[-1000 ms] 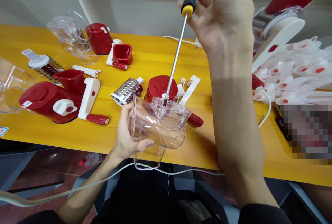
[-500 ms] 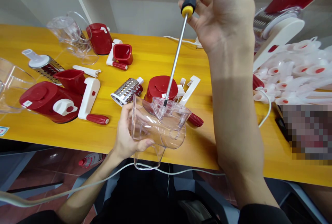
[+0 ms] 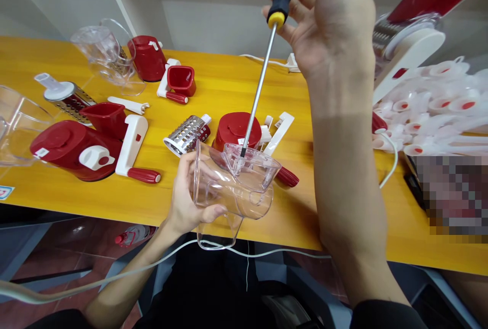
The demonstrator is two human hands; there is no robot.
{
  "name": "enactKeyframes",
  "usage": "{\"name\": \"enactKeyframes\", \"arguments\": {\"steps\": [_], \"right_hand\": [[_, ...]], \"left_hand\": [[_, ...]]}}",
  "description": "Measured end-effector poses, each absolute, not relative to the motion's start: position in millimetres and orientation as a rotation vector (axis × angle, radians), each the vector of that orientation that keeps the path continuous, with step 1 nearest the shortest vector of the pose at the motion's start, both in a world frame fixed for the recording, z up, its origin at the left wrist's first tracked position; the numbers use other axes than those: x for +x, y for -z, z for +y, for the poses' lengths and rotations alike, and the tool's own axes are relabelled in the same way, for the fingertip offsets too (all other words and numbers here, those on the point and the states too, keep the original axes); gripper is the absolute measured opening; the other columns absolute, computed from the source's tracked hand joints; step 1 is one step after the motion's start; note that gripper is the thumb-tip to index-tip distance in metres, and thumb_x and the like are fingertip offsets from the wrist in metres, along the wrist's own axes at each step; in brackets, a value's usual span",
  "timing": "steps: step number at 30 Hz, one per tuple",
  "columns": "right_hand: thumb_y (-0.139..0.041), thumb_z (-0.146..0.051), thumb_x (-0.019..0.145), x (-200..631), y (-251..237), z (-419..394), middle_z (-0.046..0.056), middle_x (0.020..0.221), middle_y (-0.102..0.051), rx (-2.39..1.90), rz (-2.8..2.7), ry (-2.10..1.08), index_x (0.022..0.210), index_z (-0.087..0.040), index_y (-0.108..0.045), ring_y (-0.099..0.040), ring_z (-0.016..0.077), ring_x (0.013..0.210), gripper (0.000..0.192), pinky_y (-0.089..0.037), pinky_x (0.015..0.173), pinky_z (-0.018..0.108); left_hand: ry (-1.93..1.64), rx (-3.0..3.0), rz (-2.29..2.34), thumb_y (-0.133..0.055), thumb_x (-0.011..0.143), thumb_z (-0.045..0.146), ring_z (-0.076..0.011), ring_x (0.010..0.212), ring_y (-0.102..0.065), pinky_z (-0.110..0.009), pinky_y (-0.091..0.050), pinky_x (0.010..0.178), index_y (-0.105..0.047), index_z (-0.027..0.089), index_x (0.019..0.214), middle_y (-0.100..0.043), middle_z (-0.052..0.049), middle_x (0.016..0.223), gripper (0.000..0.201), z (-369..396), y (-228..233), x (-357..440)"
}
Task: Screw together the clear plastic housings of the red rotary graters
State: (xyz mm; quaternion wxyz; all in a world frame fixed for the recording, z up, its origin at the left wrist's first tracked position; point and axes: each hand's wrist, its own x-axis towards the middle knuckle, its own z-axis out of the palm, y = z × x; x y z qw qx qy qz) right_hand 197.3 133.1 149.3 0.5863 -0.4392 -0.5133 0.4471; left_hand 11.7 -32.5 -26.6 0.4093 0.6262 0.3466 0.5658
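My left hand [image 3: 186, 199] is closed around the wide end of a clear plastic grater housing [image 3: 229, 186], held above the front of the table. My right hand [image 3: 308, 19] grips the black and yellow handle of a screwdriver [image 3: 263, 75] near the top of the view. The screwdriver slants down, and its dark tip reaches into the upper opening of the housing. Whether a screw sits under the tip I cannot tell. Just behind the housing are a red grater base [image 3: 237, 129], a metal grating drum [image 3: 187, 135] and a white crank [image 3: 280, 133] with a red handle.
On the left stand another red base [image 3: 72, 143], a white crank [image 3: 130, 146] and a second drum [image 3: 66, 96]. Farther back is a red cup [image 3: 181, 80]. Many white plastic parts [image 3: 438, 105] are piled at the right. A pale cable [image 3: 274, 252] runs along the table's front edge.
Almost nothing differs. The screwdriver handle and my right hand have shifted very slightly right and down, while the housing stays put in my left hand.
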Motion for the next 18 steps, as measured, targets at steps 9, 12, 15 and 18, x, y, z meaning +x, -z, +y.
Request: {"name": "enactKeyframes", "arguments": {"steps": [9,12,15,18], "right_hand": [[-0.050,-0.036,0.091,198.8,-144.1,138.1,-0.008,0.069,-0.041,-0.904,-1.111,-1.076,0.099,-0.015,-0.031,-0.060,-0.0040,0.072,0.028,-0.052,0.069,0.015],[-0.050,-0.034,0.091,198.5,-144.5,137.7,-0.007,0.069,-0.041,-0.897,-1.100,-1.084,0.100,-0.015,-0.031,-0.060,-0.0036,0.071,0.028,-0.052,0.068,0.015],[-0.051,-0.033,0.090,199.2,-145.1,137.6,-0.007,0.070,-0.042,-0.898,-1.088,-1.092,0.100,-0.016,-0.030,-0.061,-0.0031,0.072,0.029,-0.052,0.069,0.015],[-0.051,-0.034,0.091,200.4,-145.0,138.4,-0.008,0.072,-0.044,-0.898,-1.077,-1.094,0.100,-0.016,-0.029,-0.060,-0.0039,0.072,0.030,-0.052,0.070,0.015]], "left_hand": [[-1.425,1.593,0.894,-0.085,0.066,0.067,-0.0195,0.071,-0.071,-0.028,-0.063,0.053,-0.044,0.021,0.125,-0.065,-0.001,0.084,0.085,-32.6,28.1,11.2],[-1.410,1.591,0.887,-0.085,0.067,0.067,-0.0202,0.071,-0.071,-0.029,-0.062,0.052,-0.043,0.021,0.126,-0.065,-0.001,0.086,0.086,-32.4,28.6,10.2],[-1.400,1.591,0.888,-0.085,0.067,0.067,-0.0202,0.071,-0.071,-0.030,-0.062,0.053,-0.043,0.021,0.127,-0.065,-0.001,0.085,0.087,-32.3,28.8,9.5],[-1.398,1.585,0.883,-0.085,0.067,0.067,-0.0197,0.071,-0.071,-0.030,-0.063,0.053,-0.043,0.021,0.128,-0.065,-0.001,0.086,0.087,-32.6,29.2,9.4]]}}
